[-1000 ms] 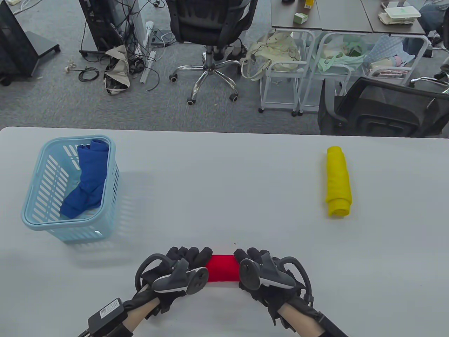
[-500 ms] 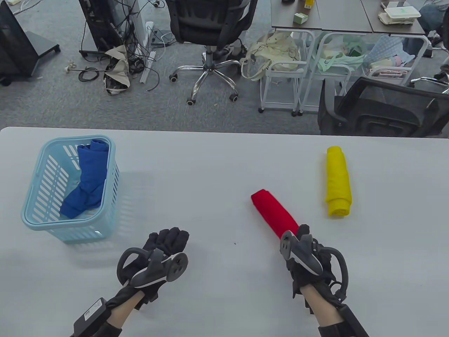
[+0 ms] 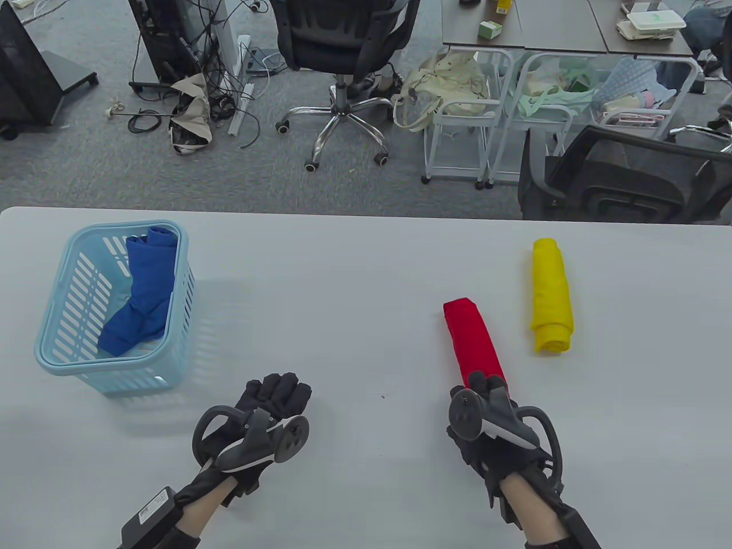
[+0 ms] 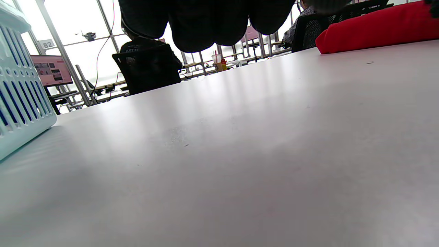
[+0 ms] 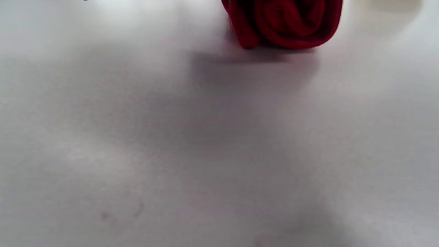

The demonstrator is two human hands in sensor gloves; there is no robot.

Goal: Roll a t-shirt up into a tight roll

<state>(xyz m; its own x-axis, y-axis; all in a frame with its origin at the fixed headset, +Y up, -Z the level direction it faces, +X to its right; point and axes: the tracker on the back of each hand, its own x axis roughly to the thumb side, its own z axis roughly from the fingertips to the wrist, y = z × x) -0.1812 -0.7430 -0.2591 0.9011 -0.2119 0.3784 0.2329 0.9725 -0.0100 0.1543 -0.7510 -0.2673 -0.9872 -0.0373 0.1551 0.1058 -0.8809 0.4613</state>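
Note:
The red t-shirt roll (image 3: 473, 343) lies on the white table (image 3: 343, 274), right of centre, running away from me. My right hand (image 3: 483, 384) holds its near end, fingers over the top. The right wrist view shows the roll's spiral end (image 5: 284, 20) resting on the table. My left hand (image 3: 277, 392) rests empty on the table at the lower left, apart from the roll, fingers loosely curled. The left wrist view shows its fingers (image 4: 205, 20) hanging over bare table, with the red roll (image 4: 377, 27) off to the right.
A rolled yellow shirt (image 3: 551, 294) lies just right of the red roll, roughly parallel to it. A light blue basket (image 3: 103, 363) with a blue garment (image 3: 143, 286) stands at the left; its wall shows in the left wrist view (image 4: 20, 85). Chairs stand beyond the far edge.
Both hands gripped the roll at the near centre. The left hand let go and drew back left. The right hand carried the roll right and swung it nearly parallel to the yellow roll.

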